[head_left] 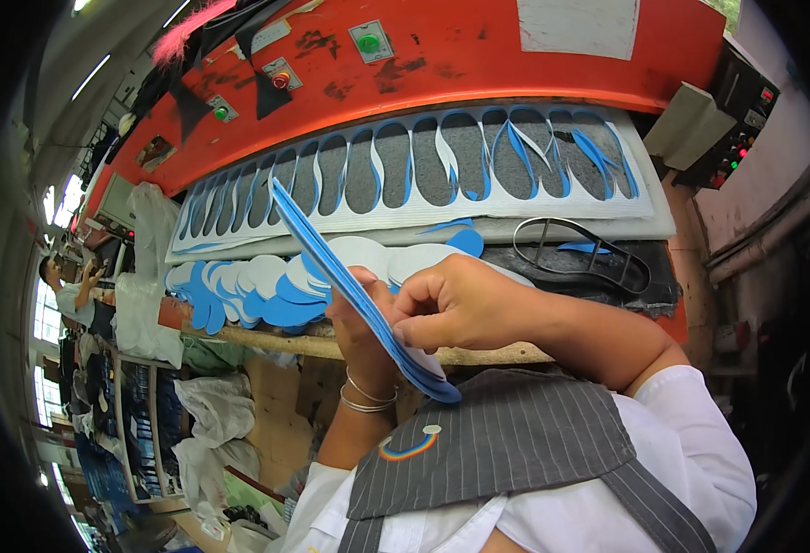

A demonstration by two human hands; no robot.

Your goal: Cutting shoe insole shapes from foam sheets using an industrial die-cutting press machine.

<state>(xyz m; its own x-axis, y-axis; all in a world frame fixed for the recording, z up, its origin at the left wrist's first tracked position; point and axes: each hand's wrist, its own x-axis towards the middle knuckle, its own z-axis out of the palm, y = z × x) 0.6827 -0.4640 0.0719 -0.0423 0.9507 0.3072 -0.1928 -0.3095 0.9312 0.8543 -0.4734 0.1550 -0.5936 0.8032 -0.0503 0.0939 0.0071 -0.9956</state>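
A thin stack of blue and white insoles (333, 267) stands on edge in front of my chest, tilted with its upper end toward the far left. My left hand (357, 323) is closed round its middle from the left side. From the right, my right hand (455, 300) has its fingers curled and closed, with thumb and fingertips against the stack's white face; the exact pinch is partly hidden. Behind my hands, many loose blue and white insoles (262, 276) lie overlapped along the near side of the bench. A sole-shaped metal cutting die (582, 258) rests to their right.
A white and blue foam sheet (405, 219) with a row of sole-shaped cutouts spans the bench. Behind it rises an orange-red machine (460, 60) with buttons. A control box (732, 124) stands at right. Clear plastic bags (216, 415) and a person (77, 295) are at left.
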